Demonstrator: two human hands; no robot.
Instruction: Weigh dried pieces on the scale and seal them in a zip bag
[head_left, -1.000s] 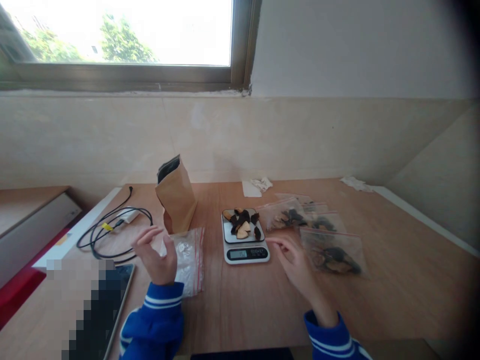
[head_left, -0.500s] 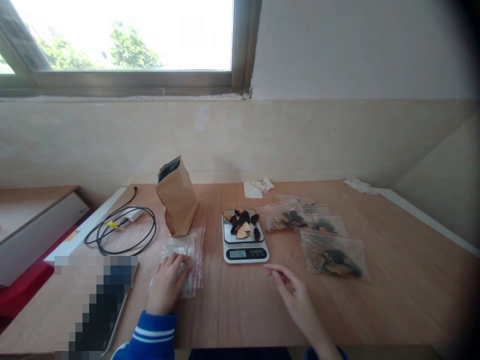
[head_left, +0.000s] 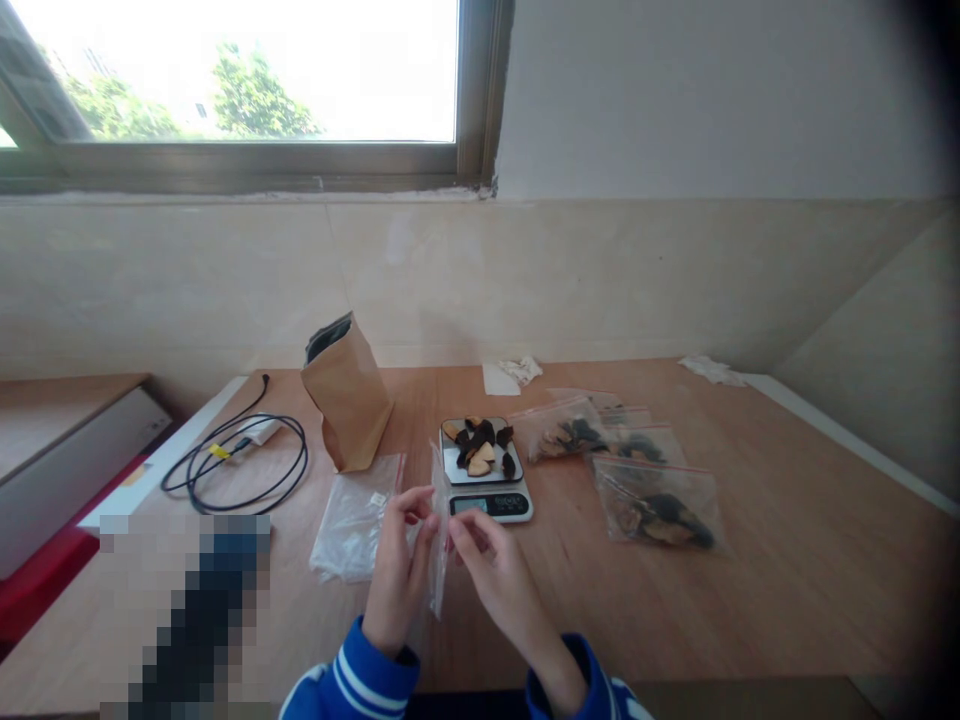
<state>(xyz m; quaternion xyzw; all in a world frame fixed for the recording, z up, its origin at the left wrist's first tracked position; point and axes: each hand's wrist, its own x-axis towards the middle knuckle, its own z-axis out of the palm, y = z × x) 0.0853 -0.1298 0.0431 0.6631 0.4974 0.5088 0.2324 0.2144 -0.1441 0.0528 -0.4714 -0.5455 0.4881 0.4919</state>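
one clear bag hangs between the left hand and the right hand, low and near centre. thin, upright, seen nearly edge-on. left hand: thumb and fingertips pinched on it from one side. right hand: thumb and forefinger closed on it from the other. both wrists in blue cuffs with white stripes.

just beyond the hands, a white scale, flat on the surface. display lit, digits too small to read; right fingers overlap the scale's near left corner in view. dark and pale dried slices lie spread on its plate. top of the clear bag reaches up beside the scale's left edge; whether it touches, cannot tell.

left side: a flat pile of plastic bags, partly behind the left hand. behind the pile, a brown paper bag stands with mouth open, dark inside. further left, a coiled black cable with a yellow tag. nearer, a dark flat object, pixelated.

right side: several filled zip bags lie overlapping, similar slices inside.

near the wall, a white sheet with crumpled tissue beside it.
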